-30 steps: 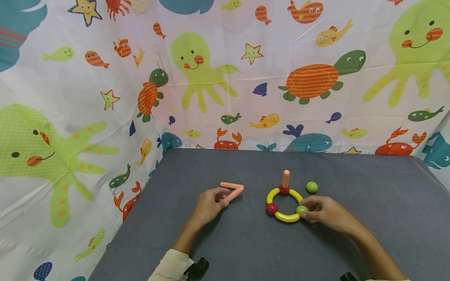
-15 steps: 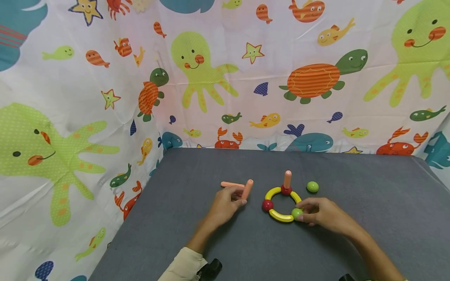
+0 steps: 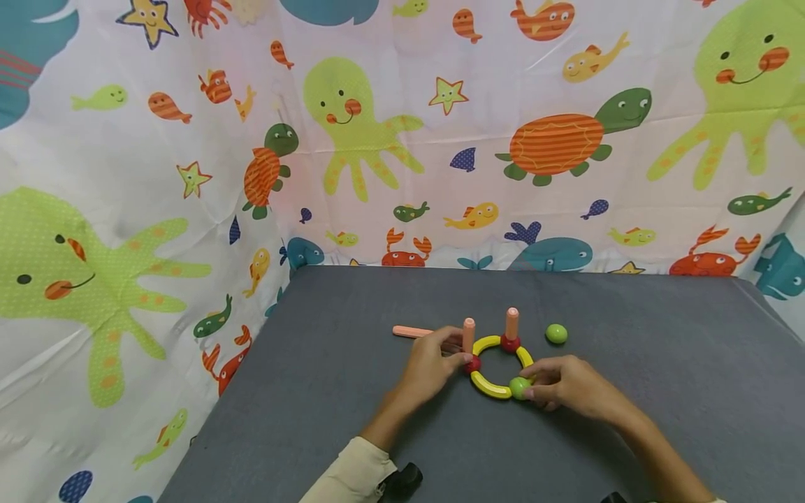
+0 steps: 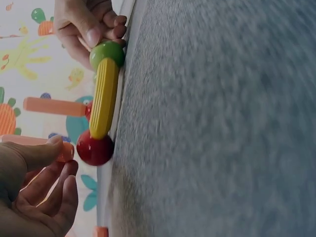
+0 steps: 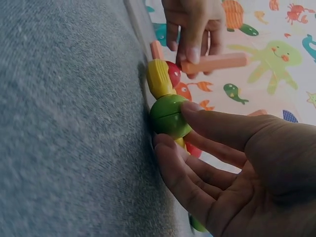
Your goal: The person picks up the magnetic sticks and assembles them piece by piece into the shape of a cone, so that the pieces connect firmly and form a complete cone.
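Observation:
A ring of yellow curved bars (image 3: 490,387) joined by red and green balls lies on the table. My left hand (image 3: 428,367) pinches a peach-coloured stick (image 3: 468,335) upright, its lower end close by the ring's left red ball (image 4: 95,148); whether they touch I cannot tell. Thumb and fingers of my right hand (image 3: 575,388) pinch the green ball (image 3: 519,388) at the ring's near right. Another peach stick (image 3: 512,324) stands in the far red ball (image 3: 510,344).
Behind the left hand, a third peach stick (image 3: 410,331) lies flat on the grey table (image 3: 352,300). A loose green ball (image 3: 556,334) sits just beyond the right hand. A curtain printed with sea animals (image 3: 377,230) hangs along the back and left edges.
The left hand has moved right to the ring, turning its stick from lying against another to upright. The ring has shifted slightly left and turned a little with the right hand on its green ball.

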Action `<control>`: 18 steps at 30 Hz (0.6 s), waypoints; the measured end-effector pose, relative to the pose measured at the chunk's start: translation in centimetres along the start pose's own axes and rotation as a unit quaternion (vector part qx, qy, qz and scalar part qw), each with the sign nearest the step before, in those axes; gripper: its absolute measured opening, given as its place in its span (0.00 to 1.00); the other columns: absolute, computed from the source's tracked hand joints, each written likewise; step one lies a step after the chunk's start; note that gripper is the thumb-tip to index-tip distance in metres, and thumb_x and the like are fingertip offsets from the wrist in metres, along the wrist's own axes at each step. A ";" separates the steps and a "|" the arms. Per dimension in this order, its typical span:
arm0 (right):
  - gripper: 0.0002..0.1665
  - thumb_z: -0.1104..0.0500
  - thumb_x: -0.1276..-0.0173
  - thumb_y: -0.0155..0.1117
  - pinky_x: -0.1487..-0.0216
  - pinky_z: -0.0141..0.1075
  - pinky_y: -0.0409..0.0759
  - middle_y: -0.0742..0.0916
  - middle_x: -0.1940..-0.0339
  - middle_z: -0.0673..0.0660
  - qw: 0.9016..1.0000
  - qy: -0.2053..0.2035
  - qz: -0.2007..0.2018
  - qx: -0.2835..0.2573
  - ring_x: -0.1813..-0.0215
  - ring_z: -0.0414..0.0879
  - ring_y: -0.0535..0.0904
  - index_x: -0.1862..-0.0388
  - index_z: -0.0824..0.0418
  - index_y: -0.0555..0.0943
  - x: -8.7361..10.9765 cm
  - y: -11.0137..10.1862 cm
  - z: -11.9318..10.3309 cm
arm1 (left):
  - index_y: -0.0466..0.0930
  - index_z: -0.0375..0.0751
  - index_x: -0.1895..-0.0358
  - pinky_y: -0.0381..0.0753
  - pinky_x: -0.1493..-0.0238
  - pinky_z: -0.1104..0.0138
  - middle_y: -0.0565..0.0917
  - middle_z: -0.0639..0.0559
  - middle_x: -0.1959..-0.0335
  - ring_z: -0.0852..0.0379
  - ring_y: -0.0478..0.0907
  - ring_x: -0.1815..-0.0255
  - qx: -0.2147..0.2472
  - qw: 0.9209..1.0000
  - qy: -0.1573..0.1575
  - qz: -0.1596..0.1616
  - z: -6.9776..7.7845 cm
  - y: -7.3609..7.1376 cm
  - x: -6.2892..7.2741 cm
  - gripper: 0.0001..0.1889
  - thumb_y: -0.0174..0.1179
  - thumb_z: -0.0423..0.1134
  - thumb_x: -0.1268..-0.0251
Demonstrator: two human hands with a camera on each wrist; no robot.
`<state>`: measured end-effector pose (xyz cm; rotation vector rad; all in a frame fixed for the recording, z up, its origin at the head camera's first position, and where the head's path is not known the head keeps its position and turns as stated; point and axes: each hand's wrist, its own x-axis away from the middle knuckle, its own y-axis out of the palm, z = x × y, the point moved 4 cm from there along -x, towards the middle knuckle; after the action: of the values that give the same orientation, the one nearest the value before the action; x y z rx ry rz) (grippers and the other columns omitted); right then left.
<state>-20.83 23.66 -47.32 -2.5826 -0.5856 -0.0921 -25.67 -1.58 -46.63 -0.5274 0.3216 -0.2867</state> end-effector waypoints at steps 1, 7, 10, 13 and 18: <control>0.22 0.57 0.31 0.76 0.64 0.41 0.88 0.90 0.65 0.58 1.000 -0.001 0.000 -0.002 0.66 0.52 0.86 0.42 0.68 0.86 0.0 0.1 -0.1 | 0.86 0.43 0.42 0.84 0.48 0.69 0.90 0.54 0.54 0.63 0.85 0.54 0.001 1.000 0.001 0.000 0.1 0.1 0.0 0.17 0.74 0.37 0.33; 0.21 0.59 0.30 0.76 0.65 0.42 0.89 0.90 0.67 0.59 1.000 -0.002 -0.003 -0.022 0.67 0.53 0.88 0.43 0.69 0.86 -0.1 0.5 -0.4 | 0.86 0.42 0.44 0.85 0.48 0.70 0.89 0.52 0.54 0.63 0.85 0.55 0.008 1.000 0.008 0.002 0.6 0.6 -0.1 0.16 0.74 0.34 0.33; 0.21 0.59 0.30 0.76 0.65 0.42 0.89 0.90 0.67 0.59 1.000 0.001 -0.004 -0.024 0.67 0.53 0.88 0.43 0.70 0.86 0.0 0.6 -0.5 | 0.86 0.42 0.45 0.85 0.48 0.70 0.89 0.52 0.54 0.63 0.85 0.55 0.010 1.000 0.004 0.001 0.4 0.9 -0.1 0.15 0.74 0.34 0.33; 0.22 0.59 0.31 0.76 0.65 0.42 0.89 0.90 0.67 0.59 1.000 0.005 -0.002 -0.024 0.67 0.54 0.88 0.43 0.70 0.86 0.0 0.7 -0.4 | 0.86 0.42 0.45 0.85 0.48 0.70 0.89 0.52 0.54 0.64 0.85 0.55 0.012 1.000 0.001 0.001 0.3 1.1 -0.1 0.15 0.74 0.34 0.33; 0.22 0.59 0.31 0.76 0.65 0.42 0.89 0.90 0.67 0.59 1.000 0.005 -0.002 -0.023 0.67 0.54 0.88 0.43 0.70 0.85 0.0 0.6 -0.2 | 0.86 0.43 0.45 0.84 0.47 0.70 0.89 0.53 0.54 0.64 0.84 0.55 0.011 1.000 -0.001 0.000 0.4 1.1 -0.1 0.15 0.74 0.33 0.33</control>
<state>-20.59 23.04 -47.41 -2.6249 -0.5907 -0.1204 -25.36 -0.46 -46.87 -0.5067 0.3166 -0.2888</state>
